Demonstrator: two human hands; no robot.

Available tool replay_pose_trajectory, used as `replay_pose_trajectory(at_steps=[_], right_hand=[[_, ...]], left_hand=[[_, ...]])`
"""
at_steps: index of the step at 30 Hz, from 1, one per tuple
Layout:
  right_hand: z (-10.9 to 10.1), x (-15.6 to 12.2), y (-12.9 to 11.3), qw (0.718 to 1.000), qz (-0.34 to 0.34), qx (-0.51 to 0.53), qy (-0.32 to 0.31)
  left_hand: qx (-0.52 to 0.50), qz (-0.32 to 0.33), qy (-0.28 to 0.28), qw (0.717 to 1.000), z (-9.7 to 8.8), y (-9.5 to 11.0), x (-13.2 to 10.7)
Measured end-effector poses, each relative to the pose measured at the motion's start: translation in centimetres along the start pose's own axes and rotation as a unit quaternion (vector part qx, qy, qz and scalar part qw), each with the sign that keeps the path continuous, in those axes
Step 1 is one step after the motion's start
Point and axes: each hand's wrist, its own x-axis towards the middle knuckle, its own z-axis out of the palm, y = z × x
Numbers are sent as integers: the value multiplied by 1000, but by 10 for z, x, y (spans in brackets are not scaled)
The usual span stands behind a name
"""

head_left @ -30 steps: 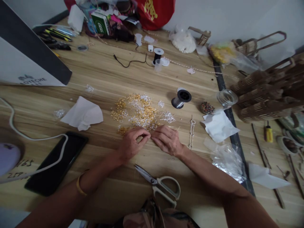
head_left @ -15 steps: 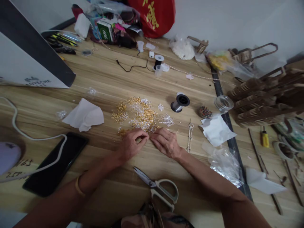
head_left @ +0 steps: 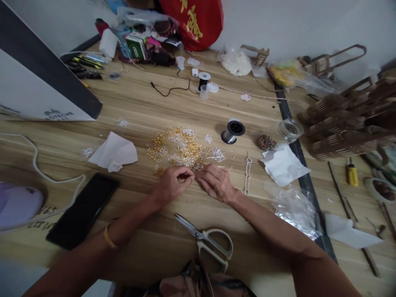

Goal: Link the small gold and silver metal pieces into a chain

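Note:
Near the middle of the table, my left hand (head_left: 173,181) pinches thumb and forefinger together at the front edge of a pile of gold and silver jewelry findings (head_left: 187,150). My right hand (head_left: 216,182) meets it almost tip to tip, its fingers also pressed together. Whatever lies between the fingertips is too small to name. Silver pins (head_left: 217,154) are heaped just beyond my right hand, and a thin silver chain (head_left: 247,175) lies to its right. Scissors with pale handles (head_left: 202,237) rest on the wood below both hands, blades slightly apart.
A wire spool (head_left: 232,131), a bead jar (head_left: 267,142) and a glass jar (head_left: 290,130) stand beyond to the right. White paper (head_left: 115,151) and a black phone (head_left: 83,211) lie left. Plastic bags (head_left: 295,208) lie right; a large box (head_left: 58,99) stands at far left.
The camera view has turned and shifted slightly. Both hands stay at the same place by the pile, fingertips still together, with only slight finger movement.

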Motion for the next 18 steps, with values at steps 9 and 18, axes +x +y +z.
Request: replay_pose_trajectory(at_steps=[9, 18], right_hand=[[-1, -4, 3, 995, 59, 48, 58], [0, 3, 8, 958, 203, 156, 129]], left_hand=[[43, -7, 13, 999, -13, 2, 12], [150, 54, 43, 986, -24, -15, 28]])
